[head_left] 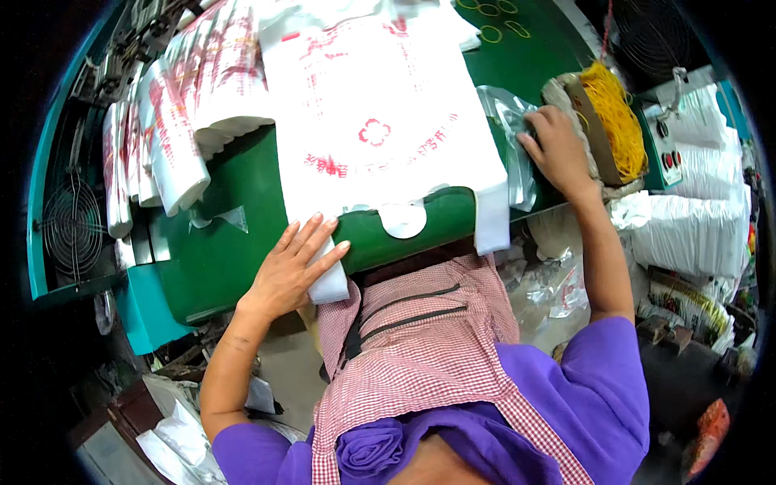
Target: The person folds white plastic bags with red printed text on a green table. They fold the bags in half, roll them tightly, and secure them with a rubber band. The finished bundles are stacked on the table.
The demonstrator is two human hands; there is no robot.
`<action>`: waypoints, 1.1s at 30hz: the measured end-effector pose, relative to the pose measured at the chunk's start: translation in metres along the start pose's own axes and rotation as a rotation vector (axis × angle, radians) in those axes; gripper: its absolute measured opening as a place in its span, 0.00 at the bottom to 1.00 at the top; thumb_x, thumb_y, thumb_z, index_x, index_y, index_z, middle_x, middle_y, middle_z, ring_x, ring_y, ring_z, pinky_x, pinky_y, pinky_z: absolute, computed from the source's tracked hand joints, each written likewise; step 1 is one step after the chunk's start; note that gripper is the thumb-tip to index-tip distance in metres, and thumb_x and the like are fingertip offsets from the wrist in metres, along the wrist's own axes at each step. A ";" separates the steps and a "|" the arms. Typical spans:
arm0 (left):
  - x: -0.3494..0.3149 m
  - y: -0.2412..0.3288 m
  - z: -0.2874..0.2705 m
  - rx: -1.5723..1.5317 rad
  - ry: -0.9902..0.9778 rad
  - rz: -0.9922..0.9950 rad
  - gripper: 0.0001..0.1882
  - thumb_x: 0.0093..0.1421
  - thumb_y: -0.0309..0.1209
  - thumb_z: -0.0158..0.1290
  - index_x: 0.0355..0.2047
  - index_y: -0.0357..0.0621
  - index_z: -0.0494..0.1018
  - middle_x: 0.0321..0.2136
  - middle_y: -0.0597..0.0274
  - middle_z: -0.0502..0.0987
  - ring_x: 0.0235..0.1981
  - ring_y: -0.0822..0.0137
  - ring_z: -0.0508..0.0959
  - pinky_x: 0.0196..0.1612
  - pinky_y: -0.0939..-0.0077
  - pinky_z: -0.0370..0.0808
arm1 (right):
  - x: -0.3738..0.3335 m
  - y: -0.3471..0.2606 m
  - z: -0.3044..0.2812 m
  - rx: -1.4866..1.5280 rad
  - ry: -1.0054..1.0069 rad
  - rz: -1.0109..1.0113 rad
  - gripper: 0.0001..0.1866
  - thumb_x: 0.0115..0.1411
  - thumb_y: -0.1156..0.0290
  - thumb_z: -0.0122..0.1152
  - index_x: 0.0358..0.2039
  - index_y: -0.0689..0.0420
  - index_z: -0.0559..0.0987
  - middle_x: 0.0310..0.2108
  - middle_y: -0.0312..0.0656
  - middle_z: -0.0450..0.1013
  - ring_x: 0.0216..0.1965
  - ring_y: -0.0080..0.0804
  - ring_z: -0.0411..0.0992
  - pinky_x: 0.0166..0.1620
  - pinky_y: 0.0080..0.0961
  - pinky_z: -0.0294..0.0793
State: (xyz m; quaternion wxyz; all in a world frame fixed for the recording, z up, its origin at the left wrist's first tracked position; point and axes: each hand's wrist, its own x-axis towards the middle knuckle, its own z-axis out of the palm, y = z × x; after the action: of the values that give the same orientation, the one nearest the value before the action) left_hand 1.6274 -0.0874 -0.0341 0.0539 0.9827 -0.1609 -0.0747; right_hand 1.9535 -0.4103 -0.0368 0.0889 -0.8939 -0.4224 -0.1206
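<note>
Your white bags [380,105] lie in a flat stack at the middle of the surface [218,275], running over its near edge. Expect each bag to be light, limp and slippery, the stack heavier and prone to fan out; thin film may stretch or tear, so take the whole thickness at the two handle strips rather than the small tab [402,220] between them. The long axis runs from the near edge toward the far edge, strips pointing at you and hanging down. Your left hand [299,271] lies over the left strip, fingers slightly apart and not clamped. Your right hand [558,149] curls at the clear film [521,182] by the surface's right edge; you cannot tell here whether its fingers pinch it.
</note>
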 end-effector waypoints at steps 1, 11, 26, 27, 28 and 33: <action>-0.002 -0.005 0.000 -0.192 0.099 -0.011 0.36 0.47 0.21 0.54 0.59 0.52 0.62 0.64 0.53 0.57 0.64 0.53 0.59 0.64 0.58 0.59 | 0.003 0.007 0.002 0.061 0.051 0.035 0.15 0.57 0.68 0.59 0.44 0.60 0.73 0.40 0.49 0.72 0.42 0.44 0.71 0.46 0.37 0.70; 0.018 -0.034 0.002 -0.245 0.412 -0.031 0.12 0.51 0.23 0.56 0.38 0.46 0.74 0.50 0.58 0.76 0.56 0.55 0.72 0.59 0.58 0.65 | -0.069 0.036 -0.101 0.847 0.146 0.316 0.05 0.61 0.76 0.54 0.37 0.60 0.74 0.26 0.31 0.68 0.25 0.15 0.64 0.29 0.15 0.64; 0.012 -0.026 -0.016 -0.450 0.387 -0.087 0.07 0.53 0.28 0.57 0.34 0.47 0.74 0.42 0.61 0.80 0.53 0.57 0.75 0.59 0.55 0.63 | -0.058 -0.056 -0.005 0.077 -0.224 -0.475 0.38 0.49 0.80 0.57 0.61 0.38 0.64 0.67 0.38 0.52 0.69 0.43 0.46 0.67 0.47 0.43; 0.015 -0.028 -0.015 -0.519 0.401 -0.141 0.08 0.53 0.27 0.57 0.35 0.47 0.75 0.39 0.61 0.81 0.49 0.59 0.77 0.59 0.53 0.62 | -0.061 -0.055 -0.004 0.173 -0.191 -0.438 0.34 0.50 0.81 0.54 0.59 0.42 0.68 0.65 0.39 0.56 0.67 0.42 0.51 0.66 0.46 0.46; 0.019 -0.037 -0.013 -0.541 0.449 -0.117 0.09 0.53 0.26 0.56 0.36 0.44 0.75 0.36 0.60 0.81 0.42 0.60 0.80 0.53 0.60 0.69 | -0.056 -0.052 -0.006 0.324 -0.162 -0.400 0.27 0.51 0.80 0.53 0.53 0.47 0.73 0.60 0.40 0.64 0.63 0.42 0.59 0.64 0.46 0.52; 0.089 -0.047 -0.042 -0.654 0.486 -0.247 0.11 0.60 0.30 0.54 0.38 0.35 0.75 0.26 0.50 0.77 0.23 0.62 0.74 0.31 0.72 0.71 | -0.020 -0.057 -0.022 0.716 -0.147 -0.453 0.15 0.52 0.82 0.53 0.41 0.58 0.77 0.43 0.45 0.74 0.50 0.43 0.70 0.53 0.37 0.66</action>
State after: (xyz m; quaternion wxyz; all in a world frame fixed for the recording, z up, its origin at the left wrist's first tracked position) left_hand 1.7322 -0.0685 -0.0104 0.3897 0.9148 0.0078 0.1059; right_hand 1.8938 -0.3947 -0.0186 0.3346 -0.6976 -0.6283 0.0815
